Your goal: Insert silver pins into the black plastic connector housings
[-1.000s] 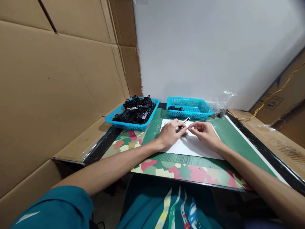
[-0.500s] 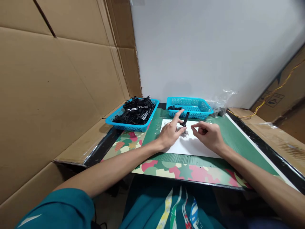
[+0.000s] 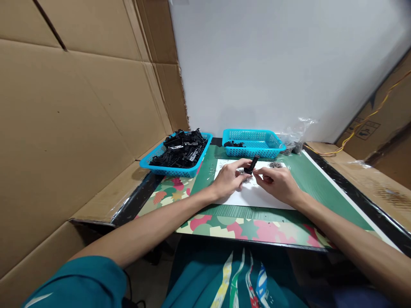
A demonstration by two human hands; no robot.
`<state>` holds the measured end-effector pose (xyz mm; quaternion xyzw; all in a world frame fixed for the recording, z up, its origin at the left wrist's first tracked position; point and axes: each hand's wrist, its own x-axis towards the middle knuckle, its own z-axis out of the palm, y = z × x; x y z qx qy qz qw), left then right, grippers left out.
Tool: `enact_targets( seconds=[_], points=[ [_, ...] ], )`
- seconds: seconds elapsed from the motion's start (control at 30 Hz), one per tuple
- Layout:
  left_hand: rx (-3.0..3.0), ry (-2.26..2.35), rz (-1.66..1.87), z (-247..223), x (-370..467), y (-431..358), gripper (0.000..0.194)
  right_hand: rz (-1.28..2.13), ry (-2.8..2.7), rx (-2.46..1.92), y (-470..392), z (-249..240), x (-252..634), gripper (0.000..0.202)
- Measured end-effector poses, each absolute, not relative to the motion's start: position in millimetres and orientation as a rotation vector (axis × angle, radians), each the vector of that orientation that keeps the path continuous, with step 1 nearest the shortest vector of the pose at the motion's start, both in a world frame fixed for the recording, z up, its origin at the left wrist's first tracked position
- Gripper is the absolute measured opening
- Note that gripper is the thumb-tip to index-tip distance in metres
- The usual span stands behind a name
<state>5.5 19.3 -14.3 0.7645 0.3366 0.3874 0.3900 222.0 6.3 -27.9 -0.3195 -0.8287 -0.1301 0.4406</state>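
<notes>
Over a white sheet (image 3: 244, 198) my left hand (image 3: 228, 179) grips a black plastic part (image 3: 252, 165) between thumb and fingers, its long end tilted up. My right hand (image 3: 276, 183) is closed in a pinch, with its fingertips at the right side of the black part; what they hold is too small to make out. Small metal pieces lie in a pile under my left fingers, partly hidden. Another pile of small metal pieces (image 3: 275, 164) lies at the sheet's back right.
A blue basket (image 3: 189, 172) heaped with black parts stands at the left. Behind the sheet, another blue basket (image 3: 268, 152) holds some black parts. Plastic bags (image 3: 296, 139) stand beside it. Cardboard (image 3: 105, 107) walls the left side.
My right hand has moved left until its fingertips meet the black part. My left index finger, raised before, has come down onto the part. The back right metal pile now shows.
</notes>
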Motion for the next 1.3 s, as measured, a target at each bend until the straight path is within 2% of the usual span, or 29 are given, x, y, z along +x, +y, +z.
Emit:
enact_targets(
  seconds=[0.43,0.63,0.93,1.3],
  points=[
    [2.006,0.81,0.96,-14.7,2.3,22.9,0.045,-0.545,-2.288,-0.784,6.0,-22.5,232.8,0.024],
    [2.028,0.859,0.977,-12.6,3.3,22.5,0.041,-0.493,-2.29,-0.825,8.6,-23.2,231.2,0.026],
    [1.978,0.805,0.879,-11.4,3.7,20.1,0.05,-0.48,-2.366,-0.872,6.5,-19.8,233.4,0.034],
    [1.883,0.719,0.775,-3.6,3.3,17.5,0.046,-0.129,-2.145,-0.848,5.3,-12.4,237.5,0.03]
  ],
)
